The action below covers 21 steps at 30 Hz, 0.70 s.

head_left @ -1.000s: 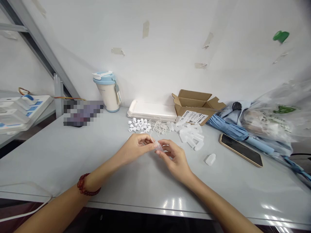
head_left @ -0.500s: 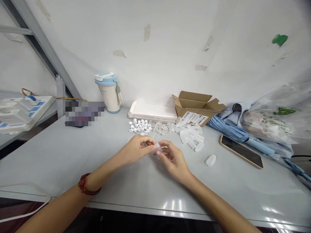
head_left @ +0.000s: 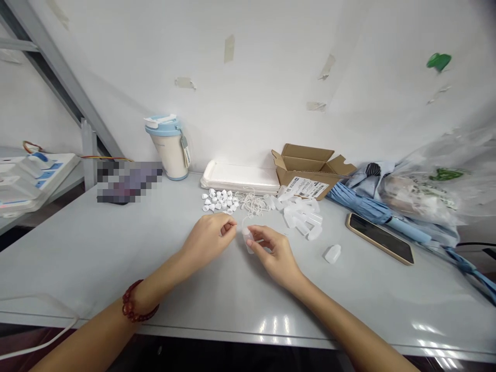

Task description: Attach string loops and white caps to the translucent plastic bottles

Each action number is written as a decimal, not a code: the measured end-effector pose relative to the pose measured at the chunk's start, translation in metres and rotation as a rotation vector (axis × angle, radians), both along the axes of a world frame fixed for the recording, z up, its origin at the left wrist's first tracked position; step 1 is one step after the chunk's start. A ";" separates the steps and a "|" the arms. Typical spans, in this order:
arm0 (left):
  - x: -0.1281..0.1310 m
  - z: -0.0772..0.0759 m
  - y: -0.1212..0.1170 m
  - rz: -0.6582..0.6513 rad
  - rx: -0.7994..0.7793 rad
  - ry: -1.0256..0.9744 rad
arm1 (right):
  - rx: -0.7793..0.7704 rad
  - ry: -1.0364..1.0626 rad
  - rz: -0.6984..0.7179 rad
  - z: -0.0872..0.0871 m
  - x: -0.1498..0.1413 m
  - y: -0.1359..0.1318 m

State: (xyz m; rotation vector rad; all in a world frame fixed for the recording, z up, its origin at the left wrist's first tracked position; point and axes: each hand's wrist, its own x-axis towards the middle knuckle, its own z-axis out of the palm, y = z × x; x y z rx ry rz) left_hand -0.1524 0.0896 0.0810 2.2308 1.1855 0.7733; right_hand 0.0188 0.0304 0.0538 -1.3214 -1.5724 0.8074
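Note:
My right hand (head_left: 277, 253) grips a small translucent plastic bottle (head_left: 248, 242) between thumb and fingers. The bottle is about upright, and a thin white cord curls up from its top. Left of it, apart from the bottle, is my left hand (head_left: 211, 240), its thumb and fingers pinched together; I cannot make out anything in the pinch. Just beyond my hands lie small white caps (head_left: 220, 199), a tangle of thin white cords (head_left: 253, 204) and a pile of translucent bottles (head_left: 304, 214). One more translucent piece (head_left: 332, 253) lies alone to the right.
Behind the small parts are a stack of white trays (head_left: 240, 178) and an open cardboard box (head_left: 306, 175). A tumbler (head_left: 169, 150) stands at the back left. On the right lie a phone (head_left: 380, 238), a blue folded umbrella (head_left: 360, 202) and a plastic bag (head_left: 418, 196).
My left hand has let go of the bottle and drawn away to the left. The bottle stays in my right hand. The whole view has shifted slightly.

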 end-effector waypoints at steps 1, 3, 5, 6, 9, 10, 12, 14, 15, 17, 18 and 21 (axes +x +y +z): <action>0.000 -0.001 0.000 0.008 0.053 0.008 | -0.021 0.020 -0.013 -0.001 0.000 0.001; -0.001 -0.001 0.000 -0.020 0.132 -0.012 | -0.074 0.071 -0.041 -0.001 0.000 0.002; 0.000 -0.001 -0.001 -0.094 0.225 -0.039 | -0.131 0.132 -0.061 -0.002 0.000 0.003; 0.000 -0.002 -0.002 -0.140 0.277 -0.047 | -0.156 0.167 -0.066 -0.002 0.000 0.003; 0.002 -0.004 -0.005 -0.256 0.380 -0.023 | -0.204 0.256 -0.073 -0.002 0.000 0.004; 0.003 -0.006 -0.005 -0.276 0.395 0.001 | -0.212 0.276 -0.074 -0.002 -0.001 0.005; 0.004 -0.009 -0.006 -0.285 0.418 0.058 | -0.219 0.299 -0.081 -0.001 -0.001 0.005; 0.004 -0.011 -0.007 -0.290 0.453 0.109 | -0.224 0.315 -0.081 -0.001 -0.002 0.005; 0.003 -0.011 -0.007 -0.298 0.471 0.129 | -0.227 0.324 -0.079 -0.001 -0.003 0.004; 0.004 -0.011 -0.008 -0.317 0.503 0.162 | -0.238 0.343 -0.072 -0.002 -0.003 0.004; 0.004 -0.010 -0.009 -0.323 0.513 0.176 | -0.243 0.353 -0.067 -0.003 -0.004 0.004; 0.004 -0.007 -0.009 -0.327 0.503 0.189 | -0.260 0.367 -0.043 -0.005 -0.004 0.003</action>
